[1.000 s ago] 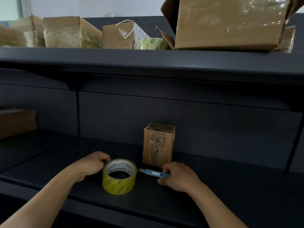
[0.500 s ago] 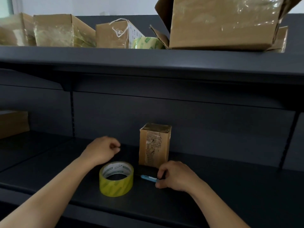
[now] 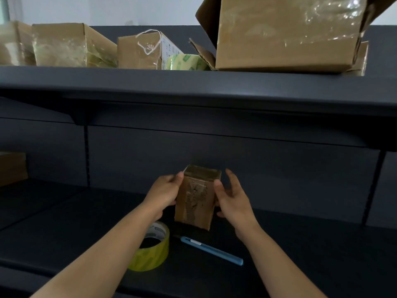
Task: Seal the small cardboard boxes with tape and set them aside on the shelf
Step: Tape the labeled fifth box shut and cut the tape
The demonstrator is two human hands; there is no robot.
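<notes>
A small cardboard box (image 3: 197, 196) with worn tape down its front stands tilted on the dark lower shelf (image 3: 300, 244). My left hand (image 3: 163, 192) grips its left side, thumb at the top front edge. My right hand (image 3: 232, 198) is at the box's right side: the thumb touches the front edge and the fingers are stretched out, apart from the box. A yellow tape roll (image 3: 154, 254) lies flat near the shelf's front, partly under my left forearm. A blue utility knife (image 3: 211, 250) lies to the right of the roll.
The upper shelf (image 3: 193, 82) carries several taped cardboard boxes (image 3: 71, 46), a green-printed tape roll (image 3: 184, 62) and a large open box (image 3: 283, 33) that overhangs the edge. Another brown box (image 3: 11, 168) sits at the far left of the lower shelf.
My left hand left the tape roll and my right hand let go of the blue knife. Both moved up to the small box, which now leans.
</notes>
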